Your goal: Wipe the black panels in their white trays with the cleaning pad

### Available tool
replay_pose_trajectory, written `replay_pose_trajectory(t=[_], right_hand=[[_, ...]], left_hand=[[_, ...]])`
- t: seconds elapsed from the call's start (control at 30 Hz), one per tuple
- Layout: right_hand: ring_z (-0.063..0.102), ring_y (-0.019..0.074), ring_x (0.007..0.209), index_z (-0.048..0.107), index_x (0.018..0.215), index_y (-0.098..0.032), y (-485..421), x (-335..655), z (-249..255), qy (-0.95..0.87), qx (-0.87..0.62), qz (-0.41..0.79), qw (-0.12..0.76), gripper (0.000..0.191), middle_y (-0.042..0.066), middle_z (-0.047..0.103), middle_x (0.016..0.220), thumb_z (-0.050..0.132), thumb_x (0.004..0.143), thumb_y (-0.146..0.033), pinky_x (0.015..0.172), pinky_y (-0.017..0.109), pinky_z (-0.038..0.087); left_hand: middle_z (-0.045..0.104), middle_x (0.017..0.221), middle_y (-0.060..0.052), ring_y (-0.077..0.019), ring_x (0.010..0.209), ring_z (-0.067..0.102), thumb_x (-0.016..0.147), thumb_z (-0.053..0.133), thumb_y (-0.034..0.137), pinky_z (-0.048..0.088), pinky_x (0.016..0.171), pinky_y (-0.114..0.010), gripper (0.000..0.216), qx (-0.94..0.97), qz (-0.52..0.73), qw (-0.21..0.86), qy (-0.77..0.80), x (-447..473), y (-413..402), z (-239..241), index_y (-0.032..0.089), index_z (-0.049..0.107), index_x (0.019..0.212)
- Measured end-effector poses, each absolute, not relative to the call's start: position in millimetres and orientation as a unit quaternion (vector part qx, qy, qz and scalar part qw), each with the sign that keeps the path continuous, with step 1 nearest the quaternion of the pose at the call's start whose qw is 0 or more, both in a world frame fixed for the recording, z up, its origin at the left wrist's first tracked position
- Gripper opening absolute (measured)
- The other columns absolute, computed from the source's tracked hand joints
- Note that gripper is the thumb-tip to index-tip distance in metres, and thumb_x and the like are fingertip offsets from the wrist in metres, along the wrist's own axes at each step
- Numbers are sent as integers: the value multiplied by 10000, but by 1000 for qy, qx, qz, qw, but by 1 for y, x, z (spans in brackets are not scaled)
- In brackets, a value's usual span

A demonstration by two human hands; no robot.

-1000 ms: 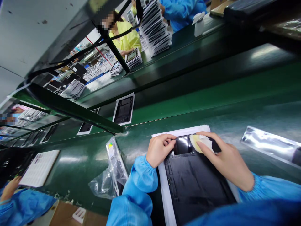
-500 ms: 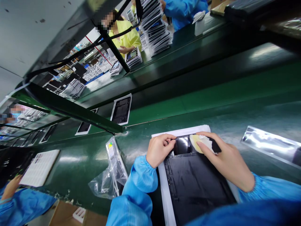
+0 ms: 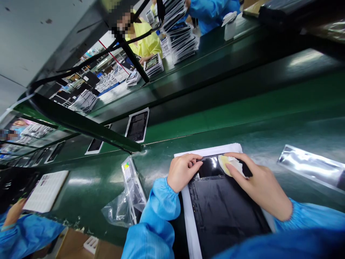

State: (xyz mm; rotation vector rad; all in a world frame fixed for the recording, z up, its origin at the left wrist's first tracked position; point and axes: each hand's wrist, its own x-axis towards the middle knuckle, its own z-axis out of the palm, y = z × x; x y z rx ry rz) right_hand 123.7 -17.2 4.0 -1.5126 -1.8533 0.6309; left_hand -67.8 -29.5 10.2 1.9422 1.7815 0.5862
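Very little has moved in the last second. The left hand [image 3: 182, 172] still rests at the panel's [image 3: 223, 208] upper left corner, fingers curled, their tips pinching or pressing the edge beside the glossy window [image 3: 210, 167]; I cannot tell whether it grips anything there or only steadies the piece. The right hand [image 3: 258, 187] still lies flat across the upper right of the panel, fingers stretched out and pressing a pale yellow cloth [image 3: 229, 163] against the surface, at about 1 o'clock from the panel's middle. The cloth sits almost where it was, shifted only slightly, so this reads as a slow rub or a held press on one spot, not a broad sweep.

The panel itself has not moved: it lies on a white sheet [image 3: 188, 216] on the green desk [image 3: 242, 122], close in front of the person at 6 o'clock.

The clearer change is farther out. On the belt [image 3: 167, 126] at 11 o'clock, a black part on its white sheet [image 3: 137, 126] has drifted leftward, so the line is running while this piece stays put.

A crumpled clear bag [image 3: 126, 201] lies at 8 o'clock, a silver foil pouch [image 3: 309, 165] at 3 o'clock. A co-worker's hand [image 3: 13, 214] shows at far left.
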Motion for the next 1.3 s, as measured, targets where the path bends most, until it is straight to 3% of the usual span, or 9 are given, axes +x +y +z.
replay_pose_trajectory(t=[0.23,1.07,1.3], right_hand=[[278,120,162,495,828,-317,-18,122,4,-708,-578,240,327,263,-159,199,229,369,617,-413,329,256,281],[252,94,167,475,820,-362,-17,122,4,-703,-577,256,328,225,-124,278,255,385,617,-400,343,263,254],[281,109,174,475,811,-358,-18,122,4,-701,-580,252,329,222,-125,250,239,385,612,-397,346,273,265]], left_hand=[[602,642,108,-73,596,558,713,642,317,419,604,-183,175,738,155,156,638,-70,-30,14,307,623,886],[616,699,90,-99,660,568,756,587,337,410,627,-217,172,734,110,158,651,-66,-31,15,305,602,924],[612,763,28,-169,755,560,771,557,439,414,554,-242,292,753,36,27,656,-63,-36,18,267,524,1005]])
